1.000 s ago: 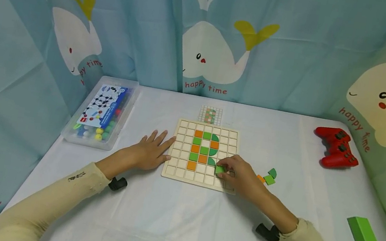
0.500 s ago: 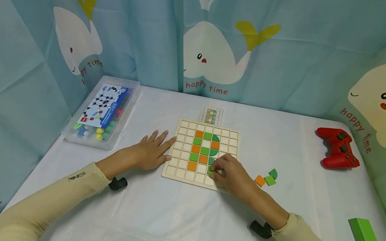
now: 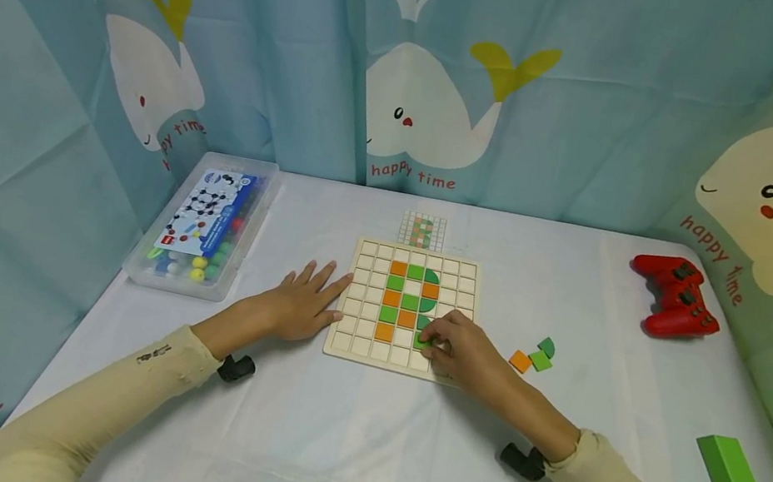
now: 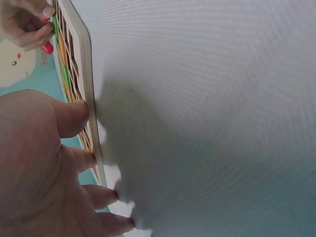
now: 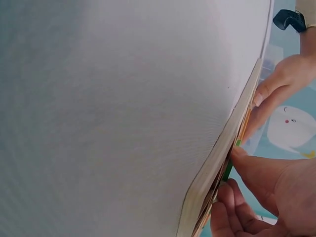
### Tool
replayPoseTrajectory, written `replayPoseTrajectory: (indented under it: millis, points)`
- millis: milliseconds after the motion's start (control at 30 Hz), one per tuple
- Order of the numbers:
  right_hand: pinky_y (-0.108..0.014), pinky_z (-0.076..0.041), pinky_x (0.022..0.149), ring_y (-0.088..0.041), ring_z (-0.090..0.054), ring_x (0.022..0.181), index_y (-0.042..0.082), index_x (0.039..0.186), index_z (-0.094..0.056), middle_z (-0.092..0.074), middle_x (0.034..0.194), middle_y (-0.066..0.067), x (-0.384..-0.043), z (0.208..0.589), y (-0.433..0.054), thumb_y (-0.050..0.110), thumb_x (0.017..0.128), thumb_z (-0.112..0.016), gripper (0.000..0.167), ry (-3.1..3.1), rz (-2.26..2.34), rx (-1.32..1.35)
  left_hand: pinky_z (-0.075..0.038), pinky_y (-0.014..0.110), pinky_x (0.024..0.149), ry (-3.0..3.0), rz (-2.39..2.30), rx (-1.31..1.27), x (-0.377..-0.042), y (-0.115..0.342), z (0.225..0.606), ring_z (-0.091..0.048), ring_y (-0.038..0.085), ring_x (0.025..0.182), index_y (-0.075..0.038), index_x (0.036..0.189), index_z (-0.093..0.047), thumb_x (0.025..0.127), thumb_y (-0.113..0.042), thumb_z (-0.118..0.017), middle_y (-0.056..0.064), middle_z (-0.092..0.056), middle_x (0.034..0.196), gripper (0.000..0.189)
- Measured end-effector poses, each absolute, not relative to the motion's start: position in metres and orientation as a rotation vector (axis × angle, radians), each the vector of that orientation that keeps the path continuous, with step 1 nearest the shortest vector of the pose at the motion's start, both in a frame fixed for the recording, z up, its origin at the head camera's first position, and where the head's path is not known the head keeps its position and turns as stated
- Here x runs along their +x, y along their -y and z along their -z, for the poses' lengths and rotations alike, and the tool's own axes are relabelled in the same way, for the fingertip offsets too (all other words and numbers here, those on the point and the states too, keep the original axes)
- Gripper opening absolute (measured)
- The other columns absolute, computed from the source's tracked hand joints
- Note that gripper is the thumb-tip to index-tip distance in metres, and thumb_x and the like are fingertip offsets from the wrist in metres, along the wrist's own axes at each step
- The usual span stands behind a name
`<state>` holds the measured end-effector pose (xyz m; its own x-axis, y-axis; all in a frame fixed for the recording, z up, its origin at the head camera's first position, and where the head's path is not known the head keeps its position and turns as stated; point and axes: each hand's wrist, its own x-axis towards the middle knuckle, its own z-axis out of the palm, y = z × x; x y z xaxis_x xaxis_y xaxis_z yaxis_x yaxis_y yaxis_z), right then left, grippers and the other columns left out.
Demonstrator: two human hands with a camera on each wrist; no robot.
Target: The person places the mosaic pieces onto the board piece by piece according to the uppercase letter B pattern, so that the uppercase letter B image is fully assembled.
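A wooden grid board (image 3: 355, 343) lies mid-table, with orange and green square tiles and dark green quarter-round tiles set in its cells. My right hand (image 3: 464, 350) pinches a light green square tile (image 3: 422, 339) at a cell in the lower right of the pattern, below a quarter-round tile (image 3: 422, 323). In the right wrist view, thumb and fingertips hold that green tile (image 5: 228, 169) right at the board's surface. My left hand (image 3: 296, 307) lies with spread fingers at the board's left edge; in the left wrist view its thumb (image 4: 74, 118) touches the rim.
Right of the board lie loose tiles: an orange square (image 3: 521, 361), a green square (image 3: 540, 360) and a dark green quarter-round (image 3: 547, 346). A pattern card (image 3: 422, 231) sits behind the board. Around stand a clear plastic box (image 3: 199, 224), a red game controller (image 3: 674, 297) and a green block (image 3: 728, 465).
My right hand has moved left with the green square tile and lowered it to a cell beneath the quarter-round tile. For the last half second it has stayed there. My left hand has not moved.
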<state>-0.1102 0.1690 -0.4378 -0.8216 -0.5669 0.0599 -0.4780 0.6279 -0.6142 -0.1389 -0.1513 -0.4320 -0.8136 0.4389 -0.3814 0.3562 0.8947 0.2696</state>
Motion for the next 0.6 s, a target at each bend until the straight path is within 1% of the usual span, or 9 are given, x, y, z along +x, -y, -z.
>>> replayPoseTrajectory:
  millis: [200,300,367,467,533,600]
  points:
    - [-0.028,-0.057,0.08,-0.016,-0.062,0.093,0.004,0.104,-0.076,-0.064,0.107,-0.008,-0.11,0.437,-0.168,0.001,0.095,-0.077,0.009,-2.705,0.972,-0.851,-0.011,0.068,0.127,-2.627,-0.243,0.589,-0.14,0.151,0.433,0.0,0.049,0.161,-0.021,0.172,-0.007,0.114,-0.049,-0.036,0.019,0.001,0.177,0.07]
    - [-0.03,-0.058,0.08,-0.017,-0.063,0.094,0.004,0.106,-0.077,-0.064,0.109,-0.009,-0.109,0.434,-0.171,0.003,0.095,-0.078,0.011,-2.708,0.953,-0.843,-0.011,0.068,0.127,-2.629,-0.242,0.588,-0.14,0.151,0.434,0.0,0.05,0.161,-0.021,0.172,-0.008,0.114,-0.049,-0.036,0.019,0.001,0.177,0.07]
    - [-0.033,-0.058,0.083,-0.018,-0.063,0.097,0.005,0.108,-0.078,-0.064,0.11,-0.008,-0.11,0.432,-0.176,0.006,0.096,-0.078,0.012,-2.717,0.939,-0.803,-0.011,0.068,0.127,-2.629,-0.241,0.589,-0.141,0.151,0.434,0.0,0.05,0.161,-0.021,0.172,-0.008,0.114,-0.049,-0.036,0.019,0.001,0.177,0.07]
    - [-0.042,-0.057,0.088,-0.023,-0.064,0.1,0.006,0.111,-0.077,-0.066,0.112,-0.008,-0.112,0.425,-0.192,0.007,0.097,-0.077,0.015,-2.742,0.944,-0.722,-0.011,0.068,0.127,-2.627,-0.243,0.587,-0.141,0.151,0.434,0.0,0.049,0.161,-0.021,0.172,-0.007,0.114,-0.049,-0.036,0.019,0.001,0.177,0.07]
    - [-0.048,-0.056,0.092,-0.027,-0.065,0.104,0.005,0.114,-0.076,-0.066,0.112,-0.009,-0.113,0.421,-0.207,0.009,0.098,-0.076,0.016,-2.765,0.939,-0.646,-0.011,0.068,0.127,-2.627,-0.238,0.586,-0.141,0.151,0.434,0.0,0.049,0.161,-0.022,0.172,-0.007,0.114,-0.05,-0.036,0.018,0.001,0.177,0.071]
    - [-0.052,-0.054,0.093,-0.032,-0.064,0.105,0.002,0.117,-0.074,-0.066,0.113,-0.014,-0.114,0.417,-0.223,0.009,0.099,-0.074,0.02,-2.788,0.924,-0.571,-0.011,0.068,0.127,-2.626,-0.234,0.584,-0.14,0.151,0.435,0.001,0.049,0.161,-0.022,0.172,-0.007,0.114,-0.05,-0.036,0.018,0.001,0.177,0.071]
